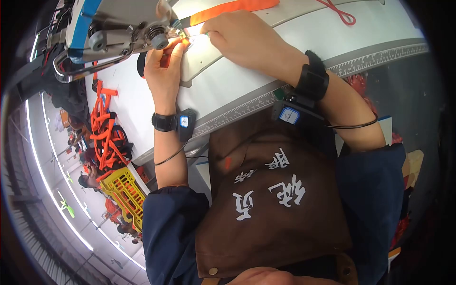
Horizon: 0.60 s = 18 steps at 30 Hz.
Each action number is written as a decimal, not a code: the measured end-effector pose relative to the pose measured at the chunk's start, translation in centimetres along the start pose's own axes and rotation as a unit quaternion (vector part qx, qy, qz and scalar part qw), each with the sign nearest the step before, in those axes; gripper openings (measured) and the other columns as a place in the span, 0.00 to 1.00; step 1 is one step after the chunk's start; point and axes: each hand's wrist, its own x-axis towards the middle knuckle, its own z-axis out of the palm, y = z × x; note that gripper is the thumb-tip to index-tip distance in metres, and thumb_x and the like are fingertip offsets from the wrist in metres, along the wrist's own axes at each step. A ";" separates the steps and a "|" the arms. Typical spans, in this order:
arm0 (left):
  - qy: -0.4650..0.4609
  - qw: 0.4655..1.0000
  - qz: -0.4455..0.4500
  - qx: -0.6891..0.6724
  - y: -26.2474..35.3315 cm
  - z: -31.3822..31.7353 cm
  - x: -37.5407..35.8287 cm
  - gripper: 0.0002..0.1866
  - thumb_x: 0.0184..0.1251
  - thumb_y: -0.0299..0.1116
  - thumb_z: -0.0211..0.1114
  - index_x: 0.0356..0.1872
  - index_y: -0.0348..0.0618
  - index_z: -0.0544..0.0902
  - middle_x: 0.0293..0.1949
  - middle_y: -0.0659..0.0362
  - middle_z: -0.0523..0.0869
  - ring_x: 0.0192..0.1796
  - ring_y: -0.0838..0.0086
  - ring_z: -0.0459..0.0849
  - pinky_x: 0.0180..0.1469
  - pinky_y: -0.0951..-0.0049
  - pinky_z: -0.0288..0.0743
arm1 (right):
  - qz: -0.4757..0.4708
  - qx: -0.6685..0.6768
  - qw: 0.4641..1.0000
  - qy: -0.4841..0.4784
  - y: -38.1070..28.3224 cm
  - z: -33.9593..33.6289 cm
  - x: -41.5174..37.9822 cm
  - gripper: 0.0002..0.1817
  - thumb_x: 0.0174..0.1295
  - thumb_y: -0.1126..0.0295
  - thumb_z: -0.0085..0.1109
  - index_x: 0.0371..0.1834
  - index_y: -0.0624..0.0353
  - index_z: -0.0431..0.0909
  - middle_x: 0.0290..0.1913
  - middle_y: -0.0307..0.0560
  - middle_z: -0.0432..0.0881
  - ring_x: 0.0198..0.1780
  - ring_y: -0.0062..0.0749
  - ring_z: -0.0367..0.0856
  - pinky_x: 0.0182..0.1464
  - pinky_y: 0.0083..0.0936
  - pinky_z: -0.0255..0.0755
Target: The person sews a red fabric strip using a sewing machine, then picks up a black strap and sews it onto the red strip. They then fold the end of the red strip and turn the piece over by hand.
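Note:
A sewing machine (128,33) stands at the upper left, its lamp throwing a bright glow at the needle area. My left hand (164,64) is closed close under the machine head, thumb and fingers pinched around a small piece of orange fabric (166,60) that is mostly hidden. My right hand (232,38) is curled into a fist over the machine bed (202,59). From its fingers a thin metal tool (195,35) points left toward the needle; glare hides its tip. Behind the right hand lies an orange strip (237,9).
A red cord (344,16) loops on the white table (228,78). A ruler (370,59) runs along the front edge. Orange straps (102,137) hang in a heap at the left, above a yellow plastic crate (124,190). Several people work farther off at the left.

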 end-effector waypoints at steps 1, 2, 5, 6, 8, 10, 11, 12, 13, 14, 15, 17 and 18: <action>0.005 1.000 0.002 -0.002 0.2 0.1 0.0 0.11 0.73 0.31 0.77 0.53 0.41 0.93 0.45 0.59 0.90 0.43 0.78 0.88 0.46 0.77 0.81 | 0.010 -0.006 1.000 -0.016 -0.1 -0.2 0.1 0.18 0.74 0.68 0.49 0.49 0.65 0.89 0.40 0.62 0.90 0.43 0.56 0.89 0.53 0.48 0.80; 0.000 1.000 0.002 -0.013 0.8 0.1 0.0 0.11 0.75 0.29 0.76 0.54 0.40 0.93 0.47 0.59 0.90 0.45 0.77 0.90 0.49 0.76 0.83 | 0.020 -0.011 0.999 -0.033 -0.4 -0.4 0.2 0.18 0.74 0.68 0.49 0.49 0.65 0.89 0.40 0.62 0.90 0.43 0.56 0.89 0.53 0.48 0.81; -0.004 1.000 -0.003 -0.031 0.6 0.2 0.0 0.11 0.76 0.26 0.74 0.55 0.37 0.91 0.49 0.58 0.91 0.48 0.76 0.91 0.53 0.76 0.84 | 0.020 -0.008 0.999 -0.038 -0.1 -0.7 0.2 0.18 0.73 0.68 0.49 0.49 0.65 0.89 0.40 0.62 0.90 0.43 0.56 0.89 0.54 0.48 0.81; -0.009 0.999 0.000 -0.040 0.9 0.2 0.0 0.11 0.77 0.25 0.73 0.56 0.35 0.90 0.51 0.56 0.91 0.49 0.75 0.92 0.54 0.76 0.84 | 0.015 -0.003 0.999 -0.033 0.0 -0.6 0.2 0.18 0.73 0.68 0.49 0.49 0.65 0.89 0.40 0.62 0.90 0.43 0.55 0.89 0.54 0.48 0.81; -0.008 0.999 -0.005 -0.045 1.2 0.3 -0.1 0.11 0.77 0.25 0.73 0.56 0.34 0.90 0.51 0.55 0.92 0.50 0.75 0.92 0.55 0.76 0.84 | -0.001 -0.017 1.000 -0.016 0.5 0.4 0.3 0.17 0.73 0.68 0.49 0.49 0.65 0.89 0.40 0.61 0.90 0.42 0.55 0.90 0.53 0.48 0.81; -0.008 0.999 -0.011 -0.042 1.3 0.3 -0.1 0.11 0.77 0.25 0.73 0.56 0.34 0.90 0.51 0.54 0.93 0.50 0.75 0.93 0.55 0.76 0.84 | -0.005 -0.023 1.000 -0.011 0.9 0.9 0.3 0.17 0.73 0.69 0.49 0.49 0.65 0.89 0.39 0.61 0.90 0.42 0.55 0.90 0.52 0.49 0.82; -0.007 0.999 -0.014 -0.037 1.2 0.2 -0.1 0.11 0.77 0.25 0.73 0.56 0.34 0.90 0.51 0.54 0.93 0.50 0.75 0.93 0.55 0.76 0.84 | -0.003 -0.023 1.000 -0.015 0.8 0.8 0.3 0.17 0.73 0.70 0.50 0.48 0.65 0.89 0.40 0.61 0.90 0.42 0.55 0.90 0.51 0.49 0.82; -0.005 0.999 -0.017 -0.033 1.1 0.2 -0.1 0.11 0.77 0.25 0.73 0.56 0.34 0.90 0.50 0.54 0.94 0.49 0.76 0.93 0.55 0.76 0.84 | -0.001 -0.023 1.000 -0.019 0.7 0.6 0.3 0.16 0.72 0.70 0.50 0.48 0.65 0.89 0.40 0.61 0.90 0.41 0.55 0.90 0.51 0.49 0.82; -0.003 0.999 -0.020 -0.033 1.0 0.3 -0.1 0.11 0.77 0.25 0.73 0.56 0.34 0.90 0.50 0.55 0.94 0.49 0.76 0.92 0.55 0.77 0.84 | 0.007 -0.025 0.999 -0.030 0.5 0.4 0.4 0.16 0.72 0.71 0.50 0.47 0.65 0.88 0.40 0.60 0.90 0.41 0.55 0.90 0.50 0.48 0.83; -0.001 0.999 -0.025 -0.033 0.8 0.3 -0.1 0.11 0.77 0.25 0.73 0.56 0.34 0.91 0.49 0.55 0.94 0.49 0.76 0.92 0.55 0.77 0.84 | 0.015 -0.026 0.999 -0.042 0.3 0.2 0.5 0.15 0.72 0.71 0.50 0.47 0.65 0.88 0.39 0.60 0.90 0.41 0.54 0.90 0.49 0.48 0.83; 0.001 0.999 -0.029 -0.033 0.7 0.3 -0.1 0.11 0.77 0.25 0.73 0.56 0.35 0.91 0.48 0.55 0.94 0.48 0.77 0.92 0.55 0.78 0.83 | 0.023 -0.026 0.998 -0.055 0.1 0.1 0.6 0.15 0.72 0.72 0.51 0.46 0.65 0.88 0.39 0.60 0.90 0.41 0.54 0.91 0.48 0.48 0.83; 0.001 0.999 -0.026 -0.026 0.6 0.3 -0.1 0.11 0.77 0.25 0.73 0.55 0.35 0.91 0.47 0.56 0.94 0.48 0.77 0.92 0.55 0.78 0.83 | 0.027 -0.038 0.996 -0.074 0.0 0.0 0.8 0.14 0.71 0.72 0.51 0.45 0.65 0.88 0.39 0.60 0.90 0.41 0.54 0.91 0.48 0.47 0.83; 0.001 0.999 -0.025 -0.023 0.6 0.2 -0.1 0.11 0.77 0.25 0.73 0.55 0.35 0.91 0.47 0.56 0.94 0.48 0.78 0.92 0.54 0.78 0.83 | 0.029 -0.044 0.995 -0.084 -0.1 0.0 0.8 0.13 0.71 0.72 0.52 0.45 0.65 0.88 0.39 0.60 0.90 0.41 0.54 0.91 0.47 0.47 0.83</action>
